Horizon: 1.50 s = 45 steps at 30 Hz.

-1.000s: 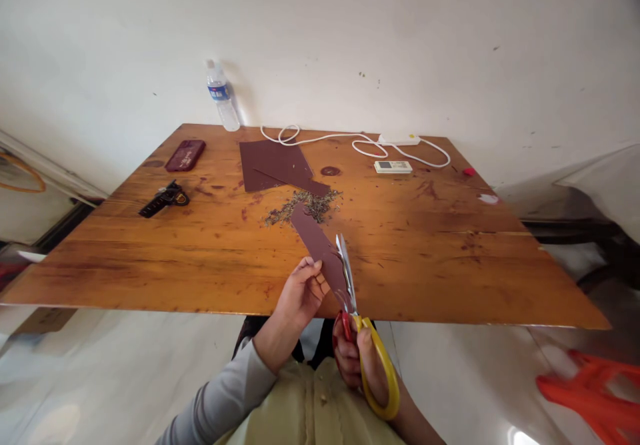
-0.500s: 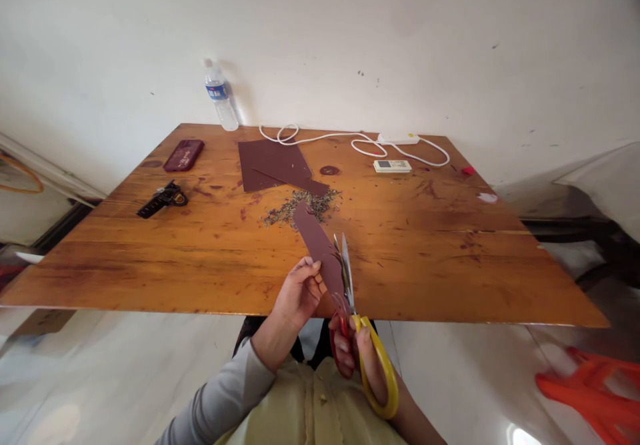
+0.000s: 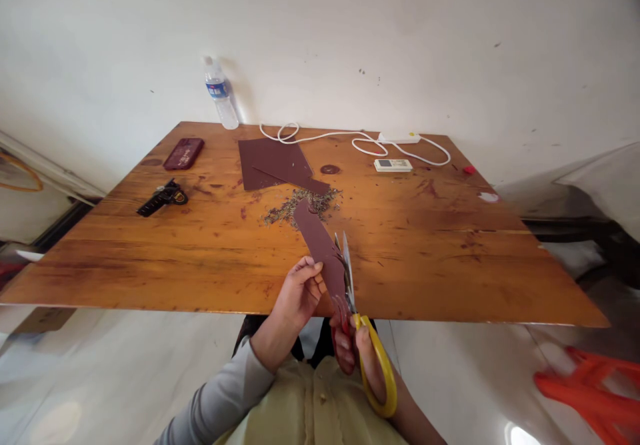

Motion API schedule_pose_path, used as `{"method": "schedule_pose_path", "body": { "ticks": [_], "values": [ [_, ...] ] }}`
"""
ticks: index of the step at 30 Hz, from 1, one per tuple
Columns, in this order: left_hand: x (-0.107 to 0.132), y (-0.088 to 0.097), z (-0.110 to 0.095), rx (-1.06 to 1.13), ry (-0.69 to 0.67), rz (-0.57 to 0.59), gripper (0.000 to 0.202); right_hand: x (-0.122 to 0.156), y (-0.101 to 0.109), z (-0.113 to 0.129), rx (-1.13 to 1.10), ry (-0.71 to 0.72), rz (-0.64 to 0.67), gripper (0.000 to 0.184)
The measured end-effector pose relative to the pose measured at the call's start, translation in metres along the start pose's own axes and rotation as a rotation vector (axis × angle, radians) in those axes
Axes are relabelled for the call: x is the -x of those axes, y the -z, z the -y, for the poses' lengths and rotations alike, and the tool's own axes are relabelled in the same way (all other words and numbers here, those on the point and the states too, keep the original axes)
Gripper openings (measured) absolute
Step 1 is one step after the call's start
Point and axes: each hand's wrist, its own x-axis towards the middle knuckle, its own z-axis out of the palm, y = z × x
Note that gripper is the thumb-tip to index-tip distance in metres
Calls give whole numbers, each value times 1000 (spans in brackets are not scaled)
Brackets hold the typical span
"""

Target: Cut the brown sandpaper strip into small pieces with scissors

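Here, the left hand pinched a maroon strip over the wooden table — the right hand gripped red-and-yellow-handled scissors, their blades along the strip's edge.

From afar I saw the strip above the tabletop, the scissors at its right. Behind it lay the shreds, and behind those the sheet. Left of the sheet I had the phone and bottle; to its right, the remote.
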Motion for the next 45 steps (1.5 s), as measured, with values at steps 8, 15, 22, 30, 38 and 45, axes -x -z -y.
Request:
{"method": "schedule_pose_path", "body": {
  "ticks": [8, 15, 22, 30, 38, 45],
  "values": [
    [2, -3, -1, 50, 59, -23, 30, 5, 0, 1, -15, -29, 7, 82],
    [0, -6, -1, 82, -2, -36, 34, -1, 2, -8, -7, 101, 25, 85],
    [0, -7, -3, 89, -14, -106, 35, 0, 7, -10, 63, 144, 35, 81],
    [4, -10, -5, 43, -41, -90, 41, 2, 7, -1, 95, 135, 87, 79],
    [5, -10, -6, 59, -22, -45, 39, -1, 1, -1, -39, -35, 23, 86],
    [6, -10, -6, 65, 13, -63, 34, 4, -6, 8, -8, -112, -34, 93]
  ]
}}
